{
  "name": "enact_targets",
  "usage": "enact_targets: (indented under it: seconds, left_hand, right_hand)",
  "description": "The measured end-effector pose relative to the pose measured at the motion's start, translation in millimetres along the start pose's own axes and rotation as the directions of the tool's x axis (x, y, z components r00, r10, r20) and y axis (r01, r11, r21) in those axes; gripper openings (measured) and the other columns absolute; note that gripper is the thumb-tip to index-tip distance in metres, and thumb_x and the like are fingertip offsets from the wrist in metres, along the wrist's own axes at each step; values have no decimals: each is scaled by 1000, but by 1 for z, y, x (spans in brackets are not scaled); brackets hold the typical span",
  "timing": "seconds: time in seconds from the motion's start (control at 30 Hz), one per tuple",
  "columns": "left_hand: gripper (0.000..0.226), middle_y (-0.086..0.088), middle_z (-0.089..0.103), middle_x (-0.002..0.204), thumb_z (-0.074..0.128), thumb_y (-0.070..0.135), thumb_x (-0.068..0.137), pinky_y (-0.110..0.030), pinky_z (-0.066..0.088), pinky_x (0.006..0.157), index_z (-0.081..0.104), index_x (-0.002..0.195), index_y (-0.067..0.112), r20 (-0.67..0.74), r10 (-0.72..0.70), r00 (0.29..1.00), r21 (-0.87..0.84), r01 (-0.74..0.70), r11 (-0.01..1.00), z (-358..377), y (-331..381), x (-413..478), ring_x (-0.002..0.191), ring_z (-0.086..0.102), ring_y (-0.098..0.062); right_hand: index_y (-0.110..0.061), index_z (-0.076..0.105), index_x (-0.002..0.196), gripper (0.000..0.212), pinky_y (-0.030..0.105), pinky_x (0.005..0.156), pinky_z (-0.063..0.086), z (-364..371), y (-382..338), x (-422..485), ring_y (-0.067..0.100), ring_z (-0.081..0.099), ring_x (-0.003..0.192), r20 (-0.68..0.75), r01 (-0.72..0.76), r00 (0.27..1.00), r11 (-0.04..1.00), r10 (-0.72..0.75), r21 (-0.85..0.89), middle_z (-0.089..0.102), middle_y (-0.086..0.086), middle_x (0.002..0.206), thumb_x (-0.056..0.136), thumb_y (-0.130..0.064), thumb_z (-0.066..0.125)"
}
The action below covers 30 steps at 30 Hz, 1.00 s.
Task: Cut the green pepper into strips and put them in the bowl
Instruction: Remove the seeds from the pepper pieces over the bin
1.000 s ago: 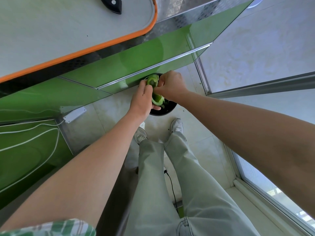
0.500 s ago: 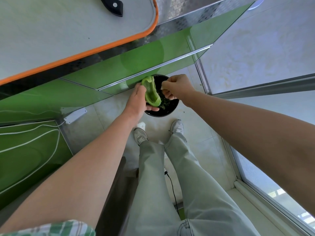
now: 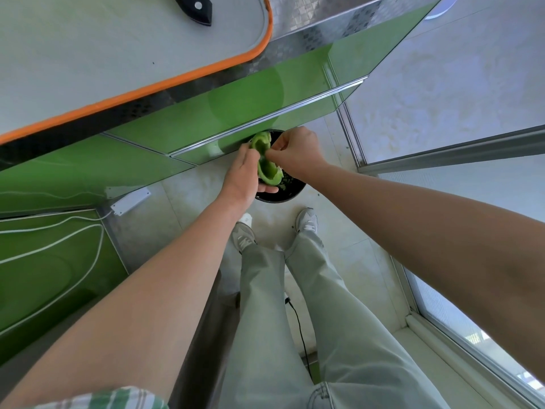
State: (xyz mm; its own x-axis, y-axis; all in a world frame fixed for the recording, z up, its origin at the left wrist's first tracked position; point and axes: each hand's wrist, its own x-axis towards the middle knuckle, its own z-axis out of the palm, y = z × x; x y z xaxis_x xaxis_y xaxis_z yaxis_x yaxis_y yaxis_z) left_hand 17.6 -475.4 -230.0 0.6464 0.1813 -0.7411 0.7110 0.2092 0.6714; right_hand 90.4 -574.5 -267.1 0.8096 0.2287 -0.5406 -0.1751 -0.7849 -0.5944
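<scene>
Head view: I look down past both my arms to the floor and my shoes.
Green pepper (image 3: 265, 165): a hollow half with its open side up. It is in the middle of the view, held just over the black bin (image 3: 283, 199) on the floor, well apart from the cutting board.
Left hand (image 3: 241, 175): at 9 o'clock of the pepper. It is curled round the pepper and holds it from below.
Right hand (image 3: 298, 152): at 3 o'clock of the pepper. Its fingers (image 3: 272, 153) pinch the pepper's inner edge. I cannot tell what bit they have got.
Black bin: at 6 o'clock of the pepper, with small green bits inside.
Cutting board (image 3: 103, 54): up at 10 o'clock on the surface (image 3: 309, 16). The knife handle (image 3: 196, 8) is at 11 o'clock.
What changed: half a second ago my right hand was pulled away over the bin. Now it is back on the pepper.
What it means: I think I am picking out seeds, one pinch after another. No strips are cut yet, so the pepper must go back up to the board and knife.
</scene>
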Motion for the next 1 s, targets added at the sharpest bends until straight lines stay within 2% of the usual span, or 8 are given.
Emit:
enact_targets:
  seconds: [0.13,0.37,0.43,0.5,0.67,0.83,0.9,1.0]
  left_hand:
    - [22,-14,56,97,28,15,102,-42,60,69,49,104,14,20,-15,1000,-27,16,1000,3,1,-4,85,62,-24]
    - [27,-14,59,89,25,13,101,-41,59,64,49,110,6,34,-26,999,-32,27,999,1,0,-6,76,62,-23]
    - [27,-16,61,91,25,13,100,-40,59,63,48,112,5,33,-35,999,-51,37,998,-1,0,-6,74,63,-20]
    - [25,-16,61,94,26,14,101,-39,59,65,48,111,7,26,-37,999,-58,39,998,-2,-2,-6,74,65,-18]
    - [23,-19,59,107,29,19,103,-41,60,69,48,115,16,20,-9,1000,4,8,1000,1,-5,-7,87,63,-25]
    - [23,-21,60,112,30,19,103,-43,59,73,49,114,14,16,5,1000,43,-6,999,4,-6,-8,96,63,-26]
    - [23,-13,61,102,29,18,104,-45,59,74,49,115,13,20,5,1000,38,-6,999,4,-6,-8,95,62,-26]
    - [25,-8,60,92,29,18,104,-45,59,73,51,114,11,30,-4,1000,32,3,999,2,-4,-9,89,62,-25]
  right_hand:
    - [-8,62,67,10,29,56,41,-3,0,-1,15,44,60,-2,9,1000,1000,-9,-27,51,5,63,69,-16,68]
    - [5,67,78,19,26,54,45,-5,2,-6,15,48,58,12,11,1000,1000,-11,-11,56,7,64,69,-12,67]
    - [3,68,78,15,33,62,57,-8,3,-8,22,61,61,39,22,999,999,-24,40,64,12,66,70,-10,65]
    - [-2,68,77,13,44,70,59,-9,5,-9,29,68,70,41,37,998,996,-40,78,69,14,69,71,-12,63]
    - [-14,64,69,16,42,72,59,-8,6,-9,24,69,73,22,40,999,996,-42,78,68,5,68,76,-27,71]
    - [4,67,73,17,45,69,59,-4,4,-9,23,64,63,-20,-2,1000,996,4,90,68,20,67,71,-12,63]
    - [7,65,73,19,41,66,57,-1,2,-9,20,57,60,-33,-16,999,996,19,90,67,22,66,69,-11,62]
    - [-4,61,68,11,29,55,45,-1,1,-8,16,50,61,-48,-8,999,998,11,59,57,8,62,69,-14,65]
